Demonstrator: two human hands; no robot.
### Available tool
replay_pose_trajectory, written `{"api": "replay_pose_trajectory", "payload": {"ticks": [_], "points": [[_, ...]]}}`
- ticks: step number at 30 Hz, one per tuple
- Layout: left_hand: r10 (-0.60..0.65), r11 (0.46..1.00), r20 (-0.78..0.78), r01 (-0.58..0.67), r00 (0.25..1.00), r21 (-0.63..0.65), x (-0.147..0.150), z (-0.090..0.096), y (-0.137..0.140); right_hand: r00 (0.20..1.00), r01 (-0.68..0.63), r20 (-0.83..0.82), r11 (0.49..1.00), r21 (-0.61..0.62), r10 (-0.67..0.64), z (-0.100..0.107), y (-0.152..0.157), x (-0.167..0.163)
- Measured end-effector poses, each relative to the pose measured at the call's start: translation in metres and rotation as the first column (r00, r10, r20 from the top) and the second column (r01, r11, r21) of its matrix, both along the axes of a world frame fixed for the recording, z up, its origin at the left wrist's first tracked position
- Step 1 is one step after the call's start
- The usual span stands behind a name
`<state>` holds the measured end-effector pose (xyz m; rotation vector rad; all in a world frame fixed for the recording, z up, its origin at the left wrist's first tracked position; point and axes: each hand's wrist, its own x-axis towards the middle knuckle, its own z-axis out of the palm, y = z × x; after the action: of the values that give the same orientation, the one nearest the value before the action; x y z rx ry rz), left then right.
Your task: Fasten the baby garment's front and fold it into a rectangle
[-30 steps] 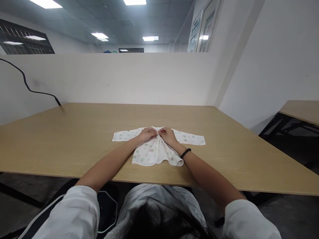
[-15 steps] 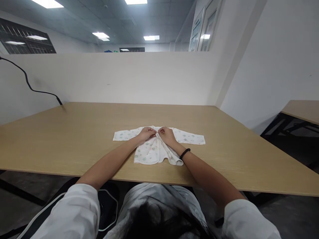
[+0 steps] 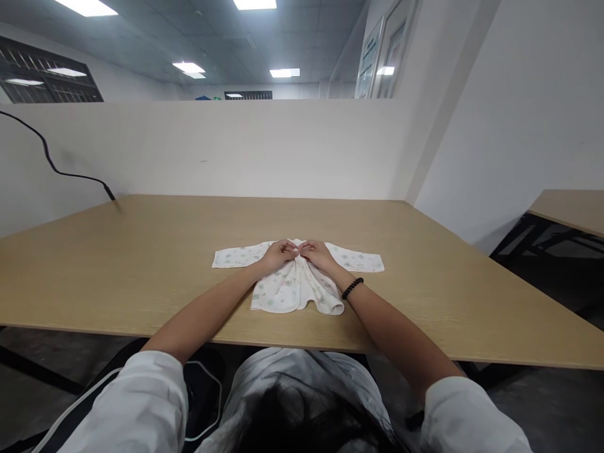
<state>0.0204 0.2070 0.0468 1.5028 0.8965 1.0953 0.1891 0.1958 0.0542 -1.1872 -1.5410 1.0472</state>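
A small white baby shirt (image 3: 278,294) with a pale print lies on the table, its sleeves spread to both sides. At its upper front, my left hand (image 3: 280,254) pinches one front edge near the neckline. My right hand (image 3: 317,253) pinches the other edge, its fingertips meeting those of the left. Whatever fastening sits between the fingertips is too small and covered to make out. Below the hands the cloth gathers into folds, and the lower right front curls up from the table.
The wooden table (image 3: 141,264) reaches back to a low white partition (image 3: 264,151). A black cable (image 3: 70,173) hangs down to the table's far left corner. To the right, beyond a white wall, stands another table (image 3: 570,207).
My hands stay at the shirt's neckline, and the fingertips have come closer together. The cloth edges are drawn together and bunch more below them. The view has shifted slightly.
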Motion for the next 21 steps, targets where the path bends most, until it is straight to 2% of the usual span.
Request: {"api": "replay_pose_trajectory", "payload": {"ticks": [3, 6, 9, 12, 14, 17, 19, 21], "points": [[0.001, 1.000, -0.059, 0.000, 0.998, 0.013, -0.002, -0.001, -0.001, 0.998, -0.014, 0.060, 0.998, 0.068, 0.010, -0.002, -0.001, 0.001], [0.019, 1.000, -0.114, -0.018, 0.993, 0.011, -0.003, -0.002, 0.000, 0.991, 0.024, 0.126, 0.994, 0.104, -0.037, -0.003, -0.003, -0.001], [0.063, 0.997, -0.169, -0.056, 0.984, 0.049, -0.002, -0.003, 0.000, 0.960, 0.042, 0.267, 0.988, 0.150, -0.082, -0.001, -0.003, 0.000], [0.097, 0.988, -0.235, -0.065, 0.967, 0.143, -0.001, -0.001, -0.001, 0.908, -0.025, 0.415, 0.979, 0.203, -0.063, 0.003, -0.002, 0.007], [0.138, 0.962, -0.300, -0.055, 0.944, 0.268, -0.002, 0.002, -0.004, 0.877, -0.113, 0.480, 0.968, 0.223, -0.008, 0.005, -0.001, 0.017], [0.132, 0.894, -0.424, 0.078, 0.896, 0.442, -0.007, 0.011, -0.011, 0.812, -0.267, 0.577, 0.936, 0.230, 0.090, 0.003, 0.003, 0.034], [0.066, 0.853, -0.509, 0.216, 0.858, 0.476, -0.010, 0.016, -0.015, 0.767, -0.342, 0.631, 0.907, 0.245, 0.119, 0.001, 0.004, 0.042], [0.032, 0.826, -0.574, 0.302, 0.818, 0.476, -0.012, 0.020, -0.018, 0.741, -0.360, 0.668, 0.884, 0.298, 0.077, 0.003, 0.003, 0.046]]}}
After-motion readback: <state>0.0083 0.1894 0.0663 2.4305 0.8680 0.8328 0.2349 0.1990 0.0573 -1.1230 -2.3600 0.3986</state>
